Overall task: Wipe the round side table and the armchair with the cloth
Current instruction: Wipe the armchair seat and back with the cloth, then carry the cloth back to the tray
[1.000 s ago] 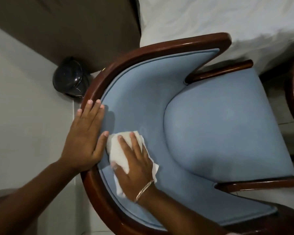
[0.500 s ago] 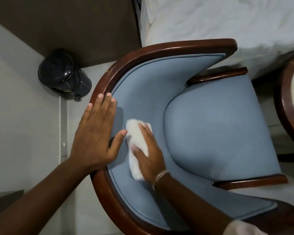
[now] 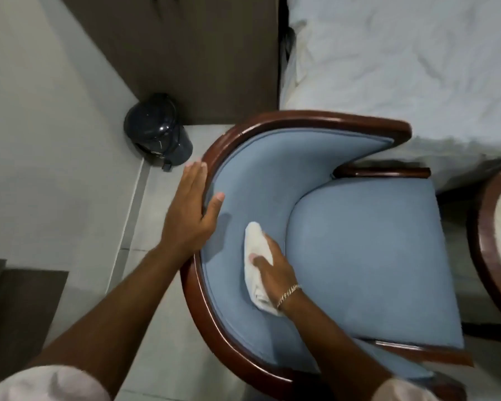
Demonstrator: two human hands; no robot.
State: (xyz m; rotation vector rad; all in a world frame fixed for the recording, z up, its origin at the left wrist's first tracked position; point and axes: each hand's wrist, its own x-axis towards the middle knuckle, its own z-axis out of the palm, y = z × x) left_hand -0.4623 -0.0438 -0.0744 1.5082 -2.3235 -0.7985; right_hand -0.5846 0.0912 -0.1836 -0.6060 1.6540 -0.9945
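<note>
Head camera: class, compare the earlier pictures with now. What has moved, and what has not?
The right hand has slid the cloth down the blue backrest toward the seat. The left hand stays flat on the armchair rim, and the cloth stays held. The view has pulled back.

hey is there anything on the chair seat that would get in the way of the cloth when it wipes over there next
Nothing visible does. The right hand presses the white cloth against the blue backrest of the armchair, right beside the seat cushion, which shows bare fabric. The left hand rests on the wooden rim, away from that path.
</note>
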